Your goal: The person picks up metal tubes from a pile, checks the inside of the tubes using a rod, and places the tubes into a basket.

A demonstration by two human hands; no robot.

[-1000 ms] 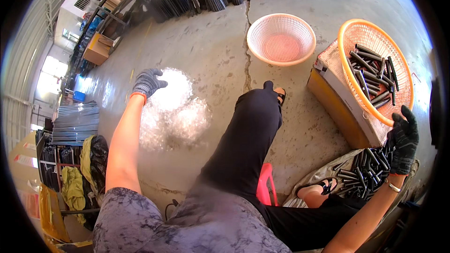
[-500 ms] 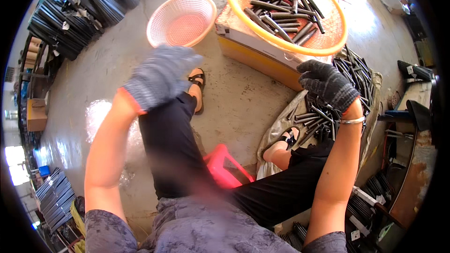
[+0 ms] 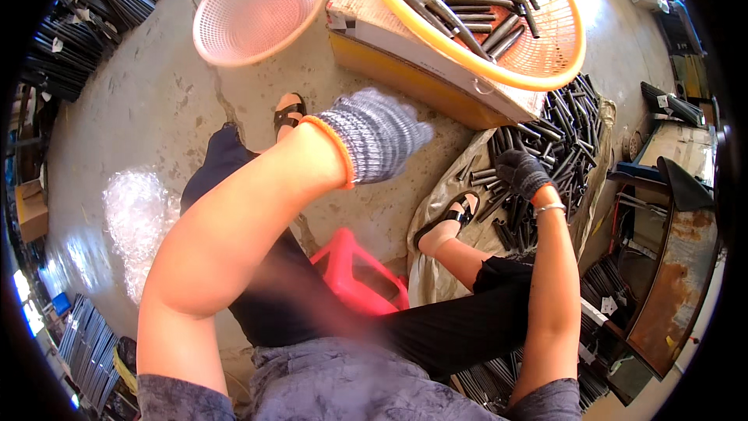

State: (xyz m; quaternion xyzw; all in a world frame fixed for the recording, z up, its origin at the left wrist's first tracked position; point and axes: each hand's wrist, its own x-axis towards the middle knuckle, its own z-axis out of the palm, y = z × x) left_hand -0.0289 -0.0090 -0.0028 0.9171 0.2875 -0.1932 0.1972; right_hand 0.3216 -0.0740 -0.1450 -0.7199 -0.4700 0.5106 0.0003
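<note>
Left hand risen, blurred, right hand (grip hidden) among tubes

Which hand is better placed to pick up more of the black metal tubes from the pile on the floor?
The right hand, probably. In its dark glove it already rests on the pile of black metal tubes. The left hand, in a grey knit glove, is raised in the air, apart from them.

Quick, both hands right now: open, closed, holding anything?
Left hand, grey knit glove: raised, holding nothing, loosely curled.
Right hand, dark glove: down on the pile of black metal tubes; grip cannot be told.
</note>
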